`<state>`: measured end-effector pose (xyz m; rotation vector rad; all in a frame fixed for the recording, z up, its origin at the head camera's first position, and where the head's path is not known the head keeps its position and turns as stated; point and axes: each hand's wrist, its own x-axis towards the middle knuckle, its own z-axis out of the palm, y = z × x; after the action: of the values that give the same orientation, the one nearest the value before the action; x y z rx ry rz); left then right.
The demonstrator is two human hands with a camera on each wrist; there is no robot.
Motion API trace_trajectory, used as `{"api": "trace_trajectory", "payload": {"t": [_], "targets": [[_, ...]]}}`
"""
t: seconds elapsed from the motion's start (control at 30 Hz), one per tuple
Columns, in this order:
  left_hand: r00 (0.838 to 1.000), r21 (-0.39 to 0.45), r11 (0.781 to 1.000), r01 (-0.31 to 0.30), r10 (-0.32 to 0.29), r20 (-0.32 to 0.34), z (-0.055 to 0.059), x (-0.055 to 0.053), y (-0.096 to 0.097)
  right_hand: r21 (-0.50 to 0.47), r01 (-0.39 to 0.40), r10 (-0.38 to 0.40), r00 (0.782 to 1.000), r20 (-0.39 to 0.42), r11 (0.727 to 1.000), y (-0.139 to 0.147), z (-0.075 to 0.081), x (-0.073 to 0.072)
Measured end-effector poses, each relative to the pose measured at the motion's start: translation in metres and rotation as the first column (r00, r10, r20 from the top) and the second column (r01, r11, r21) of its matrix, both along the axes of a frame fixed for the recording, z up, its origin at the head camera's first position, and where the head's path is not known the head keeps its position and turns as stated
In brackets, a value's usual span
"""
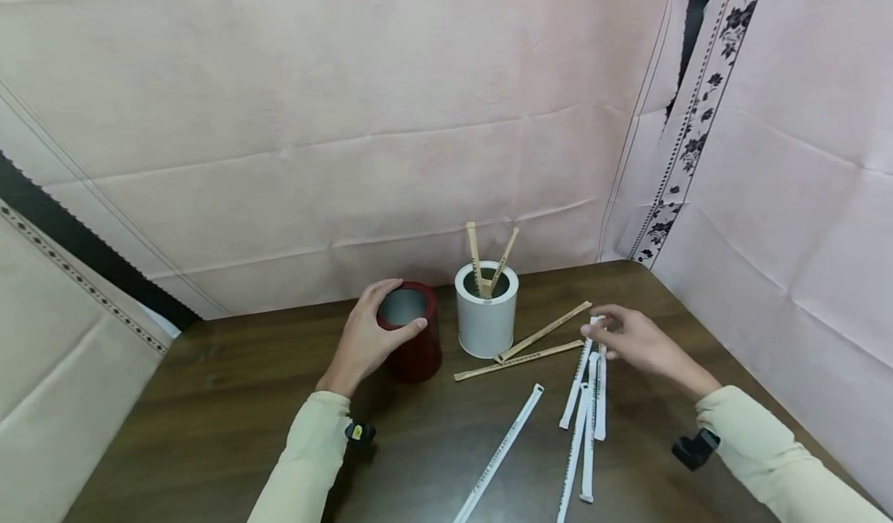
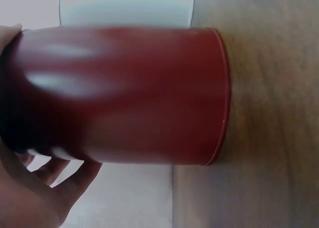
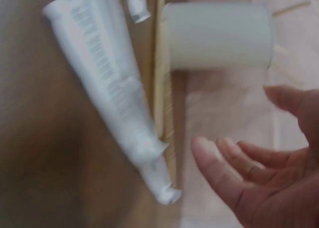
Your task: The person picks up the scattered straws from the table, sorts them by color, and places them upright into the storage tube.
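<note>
Gripping a dark-red cylindrical canister point(image 1: 420, 354) by its rim with the left hand point(image 1: 367, 338), near the far edge of the table point(image 1: 230, 399). Holding nothing in the loosely parted right hand point(image 1: 633, 343), near the far ends of slim white printed packets point(image 1: 591, 408), toward the right edge. Also showing, between both hands, a white canister point(image 1: 487, 326) containing tan packets point(image 1: 504, 263).

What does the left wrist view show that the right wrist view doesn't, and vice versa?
Only the left wrist view shows the left hand, gripping the red cup. Only the right wrist view shows the right hand, the white strips and the sticks poking from the white cup. Both show parts of both cups, the table and the pale cloth.
</note>
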<state>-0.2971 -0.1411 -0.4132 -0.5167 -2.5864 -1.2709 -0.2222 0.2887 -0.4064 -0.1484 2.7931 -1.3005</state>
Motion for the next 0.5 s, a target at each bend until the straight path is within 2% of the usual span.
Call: {"api": "trace_trajectory", "payload": {"t": [0.13, 0.23, 0.33, 0.5], "targets": [[1.000, -0.002, 1.000, 0.003, -0.003, 0.000, 0.002, -0.003, -0.013, -0.091, 0.050, -0.033, 0.984, 0.173, 0.995, 0.014, -0.016, 0.001], [1.000, 0.021, 1.000, 0.016, -0.016, -0.002, 0.001, -0.006, -0.015, -0.101, 0.077, -0.049, 0.967, 0.251, 0.992, 0.018, -0.026, 0.001], [1.000, 0.088, 0.996, 0.022, -0.021, -0.007, -0.005, -0.007, -0.009, -0.066, 0.111, -0.089, 0.956, 0.278, 0.992, 0.019, -0.034, 0.001], [1.000, 0.242, 0.970, 0.016, -0.010, -0.026, -0.017, -0.006, 0.001, 0.053, 0.147, -0.156, 0.956, 0.249, 0.988, 0.017, -0.038, -0.004]]}}
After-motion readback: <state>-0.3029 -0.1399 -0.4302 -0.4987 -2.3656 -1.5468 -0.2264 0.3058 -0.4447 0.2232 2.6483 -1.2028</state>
